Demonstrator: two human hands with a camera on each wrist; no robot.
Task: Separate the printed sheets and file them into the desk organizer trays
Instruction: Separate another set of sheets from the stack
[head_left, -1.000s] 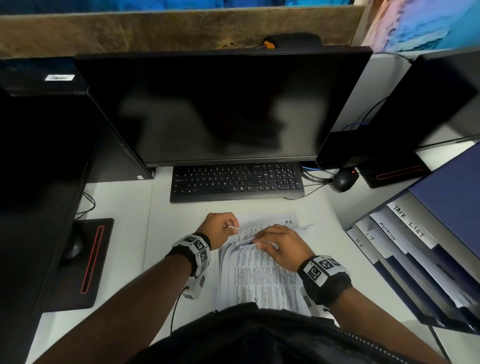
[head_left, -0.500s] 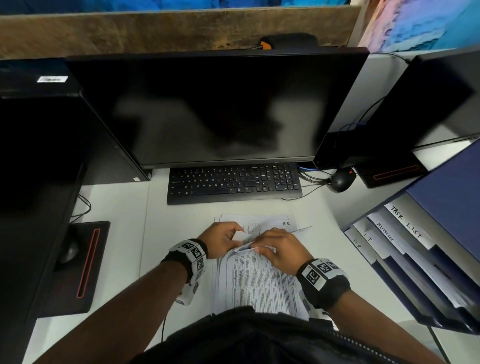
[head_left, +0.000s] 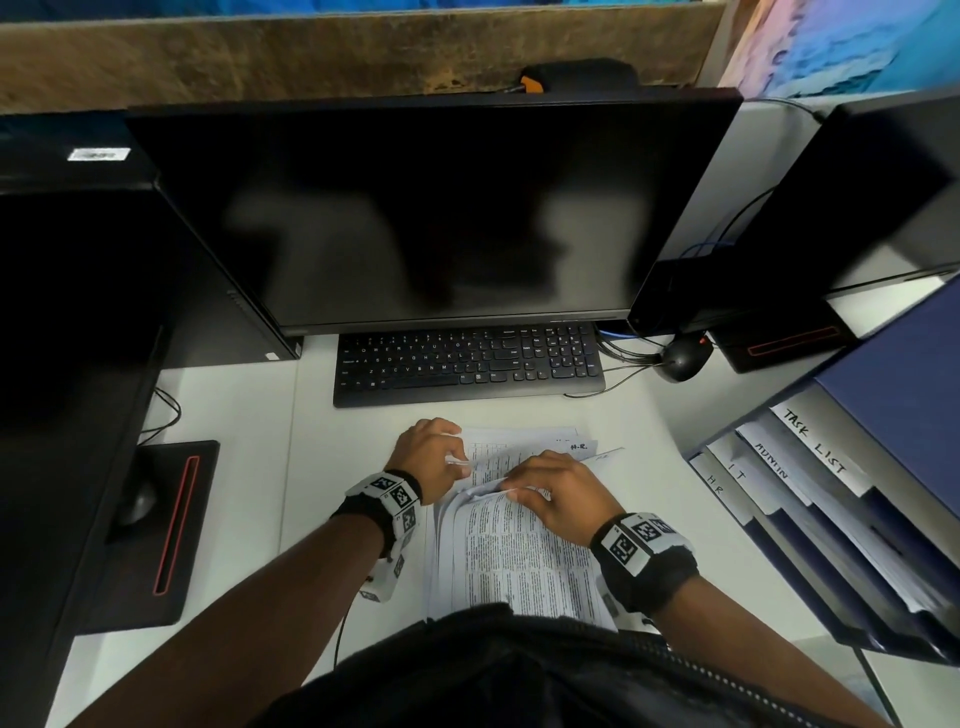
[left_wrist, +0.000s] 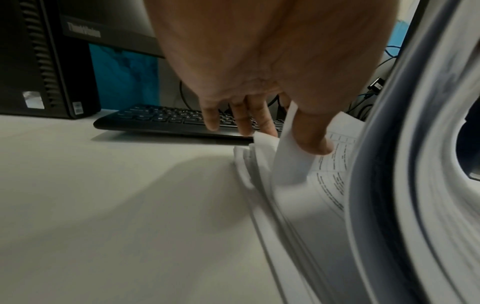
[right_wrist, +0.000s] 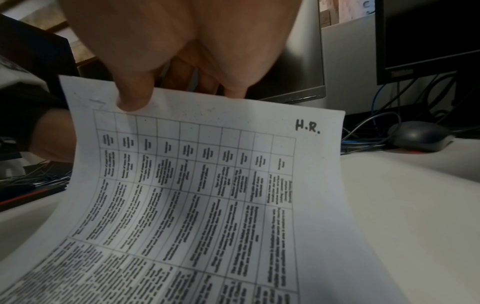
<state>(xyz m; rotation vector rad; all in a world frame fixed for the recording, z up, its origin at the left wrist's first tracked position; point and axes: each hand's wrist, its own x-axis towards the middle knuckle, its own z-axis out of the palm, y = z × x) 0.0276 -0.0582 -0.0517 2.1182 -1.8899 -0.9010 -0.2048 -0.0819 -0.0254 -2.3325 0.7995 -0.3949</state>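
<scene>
- Stack of printed sheets (head_left: 519, 545) lies just before keyboard (head_left: 467, 364), long axis toward it.
- Top sheet (right_wrist: 207, 185), marked H.R., pinched by right hand (head_left: 561, 493); corner pinched by left hand (head_left: 431, 457).
- Organizer trays (head_left: 779, 514) right of stack; right hand nearer.

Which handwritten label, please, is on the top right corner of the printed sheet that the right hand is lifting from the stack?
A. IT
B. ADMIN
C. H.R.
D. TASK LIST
C: in the right wrist view, the right hand pinches the top edge of the gridded printed sheet, and "H.R." is written in its top right corner.
</scene>
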